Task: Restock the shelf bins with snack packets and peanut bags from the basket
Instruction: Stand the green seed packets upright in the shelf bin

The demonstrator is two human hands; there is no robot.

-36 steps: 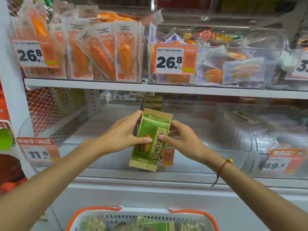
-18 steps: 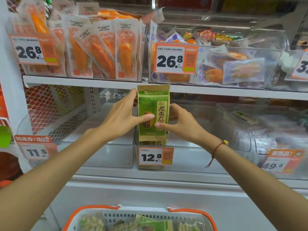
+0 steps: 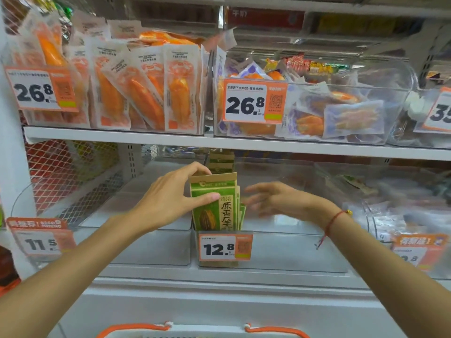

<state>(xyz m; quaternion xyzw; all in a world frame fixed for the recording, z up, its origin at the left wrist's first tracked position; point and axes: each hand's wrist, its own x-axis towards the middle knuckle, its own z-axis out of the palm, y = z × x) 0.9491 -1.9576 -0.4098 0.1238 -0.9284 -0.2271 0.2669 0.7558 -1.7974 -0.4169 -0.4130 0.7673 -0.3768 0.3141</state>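
Basket (image 3: 202, 331) rim with orange handles sits nearest me at the bottom edge. Beyond it, my left hand (image 3: 168, 203) pinches the green sunflower-seed packet (image 3: 214, 203) upright in the clear bin (image 3: 280, 252) behind the 12.8 price tag (image 3: 224, 248); my right hand (image 3: 273, 198) hovers beside it, fingers loose, holding nothing.

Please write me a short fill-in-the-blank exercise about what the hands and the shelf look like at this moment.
1. The green packet is held by the ____ hand alone.
2. The price tag on the clear bin below that packet reads ____.
3. The right hand has its fingers spread and holds ____.
4. The basket at the bottom edge has handles coloured ____.

Missing words: left; 12.8; nothing; orange
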